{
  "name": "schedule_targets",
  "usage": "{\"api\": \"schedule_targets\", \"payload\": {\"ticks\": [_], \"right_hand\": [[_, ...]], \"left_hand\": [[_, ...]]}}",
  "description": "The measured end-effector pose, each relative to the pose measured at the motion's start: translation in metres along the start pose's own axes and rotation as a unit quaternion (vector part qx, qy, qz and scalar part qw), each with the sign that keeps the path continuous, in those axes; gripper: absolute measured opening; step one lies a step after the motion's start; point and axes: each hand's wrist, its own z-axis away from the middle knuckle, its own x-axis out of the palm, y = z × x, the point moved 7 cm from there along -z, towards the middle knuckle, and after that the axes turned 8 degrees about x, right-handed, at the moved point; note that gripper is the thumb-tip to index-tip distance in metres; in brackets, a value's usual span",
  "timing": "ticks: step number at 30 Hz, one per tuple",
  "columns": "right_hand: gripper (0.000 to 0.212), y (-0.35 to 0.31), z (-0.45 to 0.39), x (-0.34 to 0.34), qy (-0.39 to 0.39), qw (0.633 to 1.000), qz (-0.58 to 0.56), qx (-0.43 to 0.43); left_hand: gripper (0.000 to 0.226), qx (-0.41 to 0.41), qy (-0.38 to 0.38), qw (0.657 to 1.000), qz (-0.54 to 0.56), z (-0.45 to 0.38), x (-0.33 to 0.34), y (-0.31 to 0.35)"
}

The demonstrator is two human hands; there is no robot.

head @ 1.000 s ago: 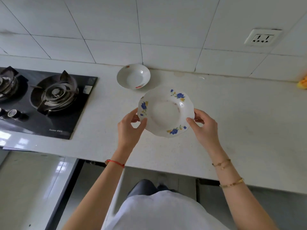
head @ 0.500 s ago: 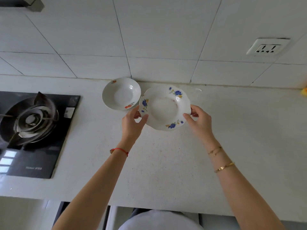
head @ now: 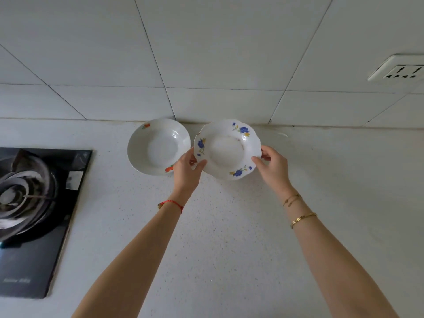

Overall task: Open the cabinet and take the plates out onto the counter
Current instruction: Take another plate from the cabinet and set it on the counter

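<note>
The blue-flowered plate (head: 227, 149) is held by both hands at the back of the counter (head: 229, 237), close to the wall tiles (head: 206, 53). The left hand (head: 187, 173) is pinched on its rim at 9 o'clock, thumb on top, fingers underneath. The right hand (head: 273, 167) is clamped on the rim at 3 o'clock in the same way. Whether the plate is already resting on the counter or is just above it cannot be told; it appears tilted toward the camera.

A red-flowered plate (head: 158, 146) is already set down at the held plate's 9 o'clock, just beside it. No gap between the two rims can be made out at the left hand.

Judged risks:
- Rim-to-rim contact: if the held plate is lowered without a shift toward 3 o'clock, the set-down plate could be clipped and chipped or knocked toward the gas hob (head: 34, 203).
- Left fingers trapped: these sit between the two plates, so they could be pinched, or the neighbour nudged on withdrawal.
- Uneven release: if one hand is let go first while the plate is tilted, the far edge could be dropped hard.
- Wall strike: the 12 o'clock edge is near the tile joint, so a push further back could knock it.

The cabinet is not in view; any plates left inside cannot be judged.
</note>
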Motion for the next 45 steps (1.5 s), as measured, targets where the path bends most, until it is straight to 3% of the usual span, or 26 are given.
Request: {"api": "schedule_targets", "payload": {"ticks": [15,28,35,40,45], "right_hand": [[0.038,0.020,-0.033,0.021,-0.007,0.999,0.036,0.007],[0.032,0.023,-0.034,0.024,0.002,0.998,0.060,0.008],[0.031,0.025,-0.029,0.022,-0.002,0.999,0.052,0.009],[0.027,0.023,-0.024,0.019,0.003,0.998,0.057,0.017],[0.045,0.029,-0.005,0.011,0.008,0.994,0.098,0.056]], "left_hand": [[0.047,-0.012,-0.024,0.999,-0.030,-0.019,0.022,-0.019],[0.034,-0.001,-0.031,0.995,-0.098,-0.023,0.025,-0.023],[0.037,0.000,-0.057,0.995,-0.082,-0.020,0.028,-0.024],[0.034,-0.017,-0.045,0.999,-0.014,-0.015,0.026,-0.023],[0.039,-0.008,-0.045,0.999,-0.010,-0.001,0.015,-0.014]]}}
